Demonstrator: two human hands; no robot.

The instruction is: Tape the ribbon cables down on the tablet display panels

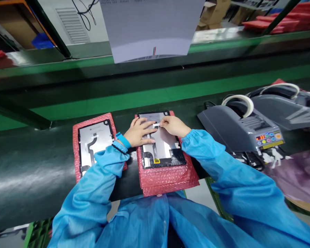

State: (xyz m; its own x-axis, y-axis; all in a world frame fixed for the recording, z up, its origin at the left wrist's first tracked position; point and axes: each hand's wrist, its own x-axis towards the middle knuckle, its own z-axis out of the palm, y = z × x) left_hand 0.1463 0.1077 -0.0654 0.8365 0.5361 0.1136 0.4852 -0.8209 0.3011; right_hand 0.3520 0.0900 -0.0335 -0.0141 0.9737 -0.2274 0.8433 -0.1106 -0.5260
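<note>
A tablet screen panel (165,144), back side up with a dark ribbon cable and a yellow sticker, lies on red bubble-wrap bags (167,179) in front of me. My left hand (141,132) rests on the panel's left part, fingers spread flat. At its upper middle, my right hand (174,126) pinches the right end of a small white tape strip (156,125). The left fingertips are close to the strip's other end. A second panel (99,139) of the same kind lies to the left on its own red bag (77,151), partly behind my left sleeve.
Two grey tape dispensers (229,127) with cream tape rolls stand at the right, one showing a red display. A white printed sheet (155,31) hangs ahead. Green shelf edges (93,65) run across the back. Part of another person's purple clothing (297,172) shows at right.
</note>
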